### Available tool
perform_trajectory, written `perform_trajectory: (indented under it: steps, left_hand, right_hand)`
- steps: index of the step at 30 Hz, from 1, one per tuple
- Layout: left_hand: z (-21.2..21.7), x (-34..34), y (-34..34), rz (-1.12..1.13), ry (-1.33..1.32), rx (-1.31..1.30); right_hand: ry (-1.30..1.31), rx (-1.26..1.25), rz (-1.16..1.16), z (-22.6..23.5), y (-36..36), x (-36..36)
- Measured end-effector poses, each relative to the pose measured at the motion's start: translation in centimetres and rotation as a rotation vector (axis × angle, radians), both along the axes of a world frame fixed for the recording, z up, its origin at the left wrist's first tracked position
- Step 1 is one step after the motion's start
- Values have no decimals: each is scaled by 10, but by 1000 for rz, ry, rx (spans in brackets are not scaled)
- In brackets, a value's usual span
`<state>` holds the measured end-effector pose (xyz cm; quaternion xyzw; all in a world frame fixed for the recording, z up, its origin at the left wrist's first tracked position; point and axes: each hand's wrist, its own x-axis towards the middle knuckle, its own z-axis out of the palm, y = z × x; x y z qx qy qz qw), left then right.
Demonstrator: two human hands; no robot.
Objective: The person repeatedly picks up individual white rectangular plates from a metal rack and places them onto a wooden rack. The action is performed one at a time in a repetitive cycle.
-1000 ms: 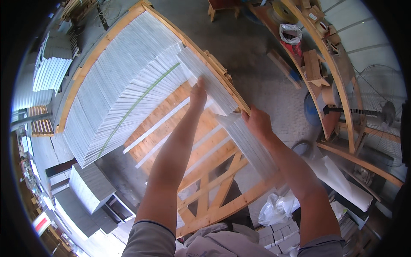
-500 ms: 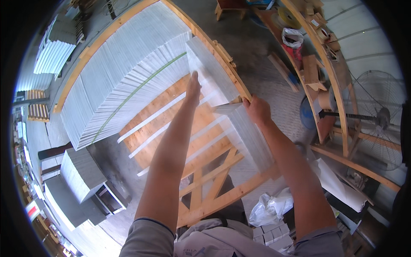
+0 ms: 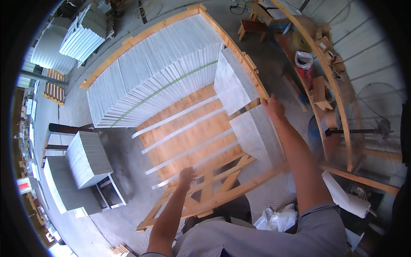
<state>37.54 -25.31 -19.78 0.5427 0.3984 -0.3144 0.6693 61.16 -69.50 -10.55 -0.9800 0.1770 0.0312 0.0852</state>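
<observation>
Where flat slabs point(image 3: 256, 130) stand, the right hand point(image 3: 273, 107) grips a wooden rail point(image 3: 253, 78); the left hand point(image 3: 187, 176) hovers, open.

Passable over plywood base point(image 3: 188, 140); blocked ahead by strapped slab row point(image 3: 154, 73), rightward by slab stacks point(image 3: 253, 132), nearward by wooden rail point(image 3: 235, 190).

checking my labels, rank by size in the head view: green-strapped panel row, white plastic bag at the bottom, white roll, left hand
1. Green-strapped panel row
2. White roll and white plastic bag: too alike to rank
3. Left hand
</observation>
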Motion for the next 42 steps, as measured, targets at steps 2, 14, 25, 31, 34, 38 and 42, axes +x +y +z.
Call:
perform_trajectory:
  steps: [2, 14, 25, 31, 34, 38, 42]
  left_hand:
    - [26, -23, 29, 20, -35, 58]
    - [86, -82, 151, 25, -206, 127]
    - [132, -173, 239, 232, -347, 320]
    - [177, -265, 280, 494, -500, 527]
    - [192, -324, 303, 619, -612, 543]
    - [183, -399, 328, 742, -386, 658]
    - [133, -486, 344, 764, -167, 614]
  right_hand:
    - [-190, -108, 61, 16, 12, -15]
    - [-193, 587, 372, 43, 278, -332]
    - [-133, 409, 595, 35, 337, -412]
    - [-316, 247, 673, 11, 339, -425]
    - [-242, 210, 675, 9, 340, -430]
    - [-254, 216, 640, 10, 341, -432]
    - [-256, 129, 676, 7, 343, -434]
